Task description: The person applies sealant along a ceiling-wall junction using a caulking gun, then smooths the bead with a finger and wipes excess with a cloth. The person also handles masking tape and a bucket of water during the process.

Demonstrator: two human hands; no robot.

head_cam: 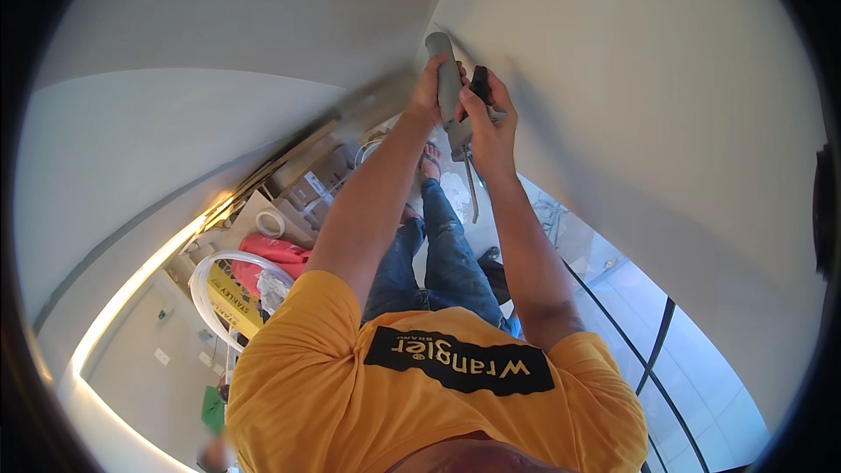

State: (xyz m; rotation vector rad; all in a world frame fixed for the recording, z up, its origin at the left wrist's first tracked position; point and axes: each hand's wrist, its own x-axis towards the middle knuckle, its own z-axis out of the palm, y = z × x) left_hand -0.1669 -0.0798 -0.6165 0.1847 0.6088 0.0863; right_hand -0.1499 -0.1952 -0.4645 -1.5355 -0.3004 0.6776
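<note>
Up in front of me, near the corner where two pale walls meet, is a caulking gun with a grey barrel point(449, 82). My left hand point(431, 87) wraps around that barrel from the left side. On the right, my right hand point(489, 121) grips the gun's rear, its fingers around a black part point(480, 83) that looks like the handle or trigger. A bent metal rod point(472, 187) sticks out of the back and points down towards the floor. Whether the gun's front end touches the wall cannot be seen clearly.
The right wall point(644, 112) rises close beside my right arm. Cardboard boxes point(309, 190), a white tape roll point(269, 223), a red bag or cloth point(272, 256), a coiled white hose point(200, 289) and a yellow Stanley box point(230, 299) lie at lower left. A person in green point(212, 407) is behind them.
</note>
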